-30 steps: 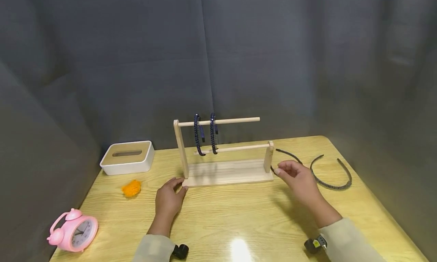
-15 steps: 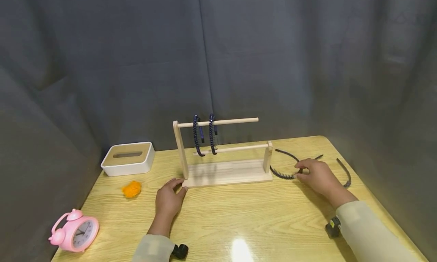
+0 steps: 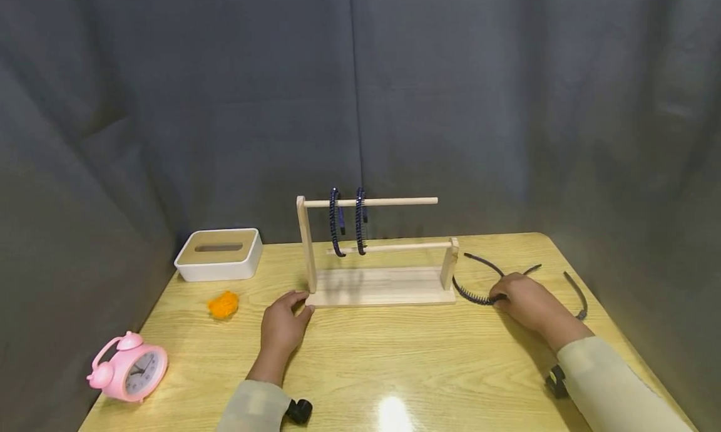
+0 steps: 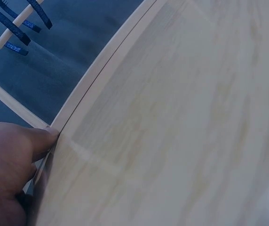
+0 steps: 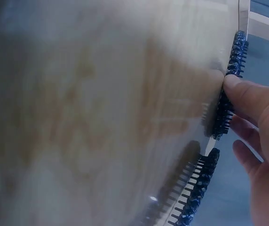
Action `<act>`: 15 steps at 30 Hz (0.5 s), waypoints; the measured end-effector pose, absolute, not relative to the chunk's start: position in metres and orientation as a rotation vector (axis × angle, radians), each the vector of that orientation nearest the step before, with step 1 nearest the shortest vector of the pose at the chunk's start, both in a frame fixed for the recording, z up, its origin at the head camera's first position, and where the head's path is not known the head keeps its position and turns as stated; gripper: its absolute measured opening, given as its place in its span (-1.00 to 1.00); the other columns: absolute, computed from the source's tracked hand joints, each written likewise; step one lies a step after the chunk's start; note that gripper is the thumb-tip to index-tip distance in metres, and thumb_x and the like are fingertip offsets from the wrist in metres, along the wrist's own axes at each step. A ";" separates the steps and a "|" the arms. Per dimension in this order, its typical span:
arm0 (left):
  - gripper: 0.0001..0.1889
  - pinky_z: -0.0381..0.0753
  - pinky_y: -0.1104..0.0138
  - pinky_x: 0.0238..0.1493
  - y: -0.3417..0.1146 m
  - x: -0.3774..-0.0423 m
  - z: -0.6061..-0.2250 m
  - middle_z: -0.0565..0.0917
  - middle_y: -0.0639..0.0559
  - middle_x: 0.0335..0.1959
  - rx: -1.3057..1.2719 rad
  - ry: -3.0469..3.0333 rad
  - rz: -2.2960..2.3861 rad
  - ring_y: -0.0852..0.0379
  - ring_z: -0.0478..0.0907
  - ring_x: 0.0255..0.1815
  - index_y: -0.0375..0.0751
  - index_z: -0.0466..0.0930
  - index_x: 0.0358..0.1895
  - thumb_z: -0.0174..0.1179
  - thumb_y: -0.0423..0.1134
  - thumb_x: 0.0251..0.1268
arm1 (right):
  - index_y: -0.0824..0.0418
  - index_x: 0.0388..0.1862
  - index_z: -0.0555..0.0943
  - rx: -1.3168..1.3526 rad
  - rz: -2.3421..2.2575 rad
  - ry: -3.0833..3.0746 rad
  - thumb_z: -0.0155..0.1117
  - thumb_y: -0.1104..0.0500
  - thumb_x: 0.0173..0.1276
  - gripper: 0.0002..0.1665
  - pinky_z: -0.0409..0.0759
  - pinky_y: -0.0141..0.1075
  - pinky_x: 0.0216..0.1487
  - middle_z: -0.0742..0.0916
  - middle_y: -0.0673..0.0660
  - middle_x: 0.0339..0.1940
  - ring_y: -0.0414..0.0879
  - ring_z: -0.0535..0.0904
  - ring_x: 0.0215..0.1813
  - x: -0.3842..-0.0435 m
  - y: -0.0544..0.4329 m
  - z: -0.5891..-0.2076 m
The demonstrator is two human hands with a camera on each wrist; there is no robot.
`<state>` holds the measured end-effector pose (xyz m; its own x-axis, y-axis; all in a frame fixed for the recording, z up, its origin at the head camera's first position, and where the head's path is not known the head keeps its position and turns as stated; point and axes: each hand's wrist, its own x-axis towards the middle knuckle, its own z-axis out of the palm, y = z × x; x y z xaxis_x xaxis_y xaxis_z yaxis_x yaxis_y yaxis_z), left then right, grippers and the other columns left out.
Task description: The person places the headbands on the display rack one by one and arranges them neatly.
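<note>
A wooden rack with two bars stands on the table, and two dark blue toothed headbands [image 3: 335,222] hang on it. My left hand [image 3: 281,324] holds the front left corner of the rack's base [image 3: 383,287], thumb at the front edge [image 4: 52,132]. Right of the rack, my right hand [image 3: 521,300] pinches a dark toothed headband [image 3: 475,298] lying on the table. In the right wrist view the thumb presses on its beaded band [image 5: 238,54], with fingers behind. Another headband [image 3: 576,291] lies farther right, mostly hidden behind the right hand; its teeth [image 5: 184,188] show in the right wrist view.
At the back left is a white tissue box [image 3: 219,255] with a wood-look lid. An orange fluffy ball [image 3: 223,305] lies in front of it. A pink alarm clock [image 3: 129,367] stands near the left table edge. Dark curtains [image 3: 253,106] surround the table.
My right hand has moved right, away from the rack's end, and lowered onto the near headband, which it now pinches. My left hand stays at the base corner. The head view has shifted slightly.
</note>
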<state>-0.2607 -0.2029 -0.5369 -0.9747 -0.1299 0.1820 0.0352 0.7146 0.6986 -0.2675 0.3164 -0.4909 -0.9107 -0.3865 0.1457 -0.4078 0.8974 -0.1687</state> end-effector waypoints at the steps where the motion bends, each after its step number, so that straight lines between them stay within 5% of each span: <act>1: -0.59 0.48 -0.23 0.57 -0.203 -0.261 -0.537 0.64 -0.25 0.48 0.071 -2.705 -1.102 -0.33 0.53 0.55 -0.09 0.77 0.34 0.45 -0.13 0.49 | 0.14 -0.02 0.85 0.624 0.295 -2.951 0.54 0.29 0.43 -0.81 0.73 0.17 0.26 0.84 0.14 0.03 0.23 0.73 0.18 -0.267 0.316 -0.492; 15: -0.58 0.48 -0.24 0.57 -0.203 -0.261 -0.537 0.63 -0.24 0.49 0.077 -2.711 -1.102 -0.32 0.52 0.56 -0.07 0.77 0.35 0.45 -0.14 0.50 | 0.07 -0.11 0.80 0.692 0.283 -2.832 0.54 0.25 0.44 -0.88 0.79 -0.02 -0.01 0.81 -0.03 -0.15 0.00 0.77 -0.06 -0.255 0.310 -0.483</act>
<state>-0.2612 -0.2034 -0.5372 -0.9757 -0.1283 0.1776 0.0320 0.7184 0.6949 -0.2546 0.3103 -0.4828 -0.8670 -0.4314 0.2495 -0.4722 0.8712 -0.1346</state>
